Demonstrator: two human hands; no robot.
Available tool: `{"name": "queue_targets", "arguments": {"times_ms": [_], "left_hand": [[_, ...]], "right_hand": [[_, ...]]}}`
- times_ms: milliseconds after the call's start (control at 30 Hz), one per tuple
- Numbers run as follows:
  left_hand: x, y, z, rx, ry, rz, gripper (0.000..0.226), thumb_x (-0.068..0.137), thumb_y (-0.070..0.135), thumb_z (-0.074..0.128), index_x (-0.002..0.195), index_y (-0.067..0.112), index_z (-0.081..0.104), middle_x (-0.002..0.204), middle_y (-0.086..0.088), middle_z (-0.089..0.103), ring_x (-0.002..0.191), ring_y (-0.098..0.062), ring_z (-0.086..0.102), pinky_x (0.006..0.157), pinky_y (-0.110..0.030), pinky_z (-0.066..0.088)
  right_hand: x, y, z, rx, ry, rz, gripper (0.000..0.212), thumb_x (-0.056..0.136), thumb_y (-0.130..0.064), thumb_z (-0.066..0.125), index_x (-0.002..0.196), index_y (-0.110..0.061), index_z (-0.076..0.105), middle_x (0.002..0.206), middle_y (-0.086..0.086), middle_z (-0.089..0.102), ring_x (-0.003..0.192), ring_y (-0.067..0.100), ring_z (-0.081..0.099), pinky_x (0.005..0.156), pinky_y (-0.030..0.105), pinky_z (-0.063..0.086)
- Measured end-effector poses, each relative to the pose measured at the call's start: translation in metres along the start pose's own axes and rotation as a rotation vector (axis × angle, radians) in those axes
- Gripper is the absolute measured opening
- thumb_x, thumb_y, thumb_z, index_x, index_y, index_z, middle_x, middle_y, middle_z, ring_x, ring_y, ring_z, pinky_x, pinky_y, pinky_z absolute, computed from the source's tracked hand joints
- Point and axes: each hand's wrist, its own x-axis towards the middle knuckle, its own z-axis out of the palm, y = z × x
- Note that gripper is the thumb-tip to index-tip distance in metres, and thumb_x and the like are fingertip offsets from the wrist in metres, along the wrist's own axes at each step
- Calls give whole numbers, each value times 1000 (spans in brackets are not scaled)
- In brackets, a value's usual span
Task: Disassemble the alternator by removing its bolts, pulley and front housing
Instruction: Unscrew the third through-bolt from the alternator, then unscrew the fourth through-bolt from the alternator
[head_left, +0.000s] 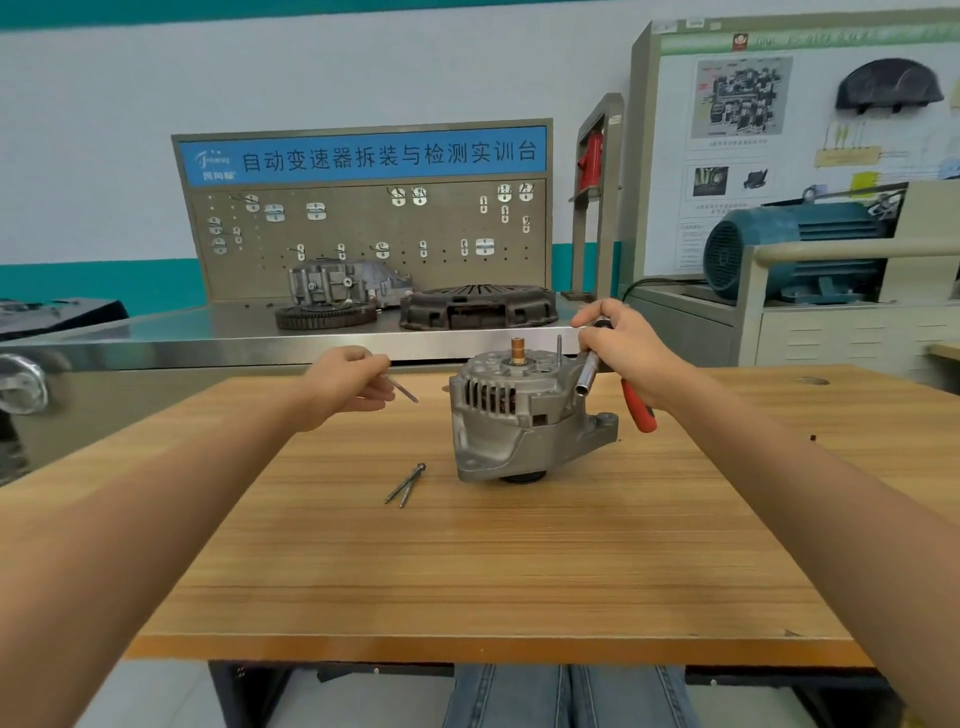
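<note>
- Alternator (519, 415): stands pulley-end down on the wooden table (467, 571), nearer the far edge than the near one and slightly right of centre. The cast metal body looks heavy and rigid; it should stay put under light tool load but is best steadied by its ribbed housing or mounting ear (602, 426).
- Left hand (345, 382): raised over the table left of the alternator, pinching one long through-bolt (402, 388) by its head end. The bolt is thin, stiff and smooth, so it may roll once laid down.
- Right hand (618, 345): gripping a ratchet with socket (587, 376), red handle (639, 410) hanging below, beside the alternator's top.
- Two loose bolts (408, 483): lie crossed on the table, left of the alternator's base.
- One bolt (559, 349): stands upright in the housing, judged not yet withdrawn.
</note>
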Motion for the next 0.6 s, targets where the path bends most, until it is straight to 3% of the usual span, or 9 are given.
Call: {"name": "queue_targets", "arguments": {"times_ms": [100,200,433,600], "left_hand": [[-5,-17,-1,-141,-45,-75,11,96,10,46,89,2,50,86,-18,65,77,-24,68,61,-25,59],[-12,-31,0,-118,-116,-146,6,95,7,46,90,4,46,81,-17,63,69,-22,69,55,-24,57],[-21,-45,21,342,-170,-309,8,93,9,53,86,8,49,66,-8,58,50,-14,56,44,-21,50],[-22,-45,39,641,-195,-251,25,91,32,59,79,11,54,63,-3,55,51,-12,51,42,-18,44]], "right_hand": [[0,1,0,3,2,-12,25,88,1,46,85,-23,52,107,9,55,80,18,53,67,27,46],[0,1,0,0,-1,-15,24,88,1,46,85,-22,51,111,12,56,84,21,54,69,28,47],[-2,-1,1,0,9,-19,24,87,1,48,84,-23,50,118,13,53,89,23,54,67,26,46],[-2,-1,0,-5,9,-18,25,86,1,47,83,-24,50,114,12,52,91,22,52,71,27,46]]}}
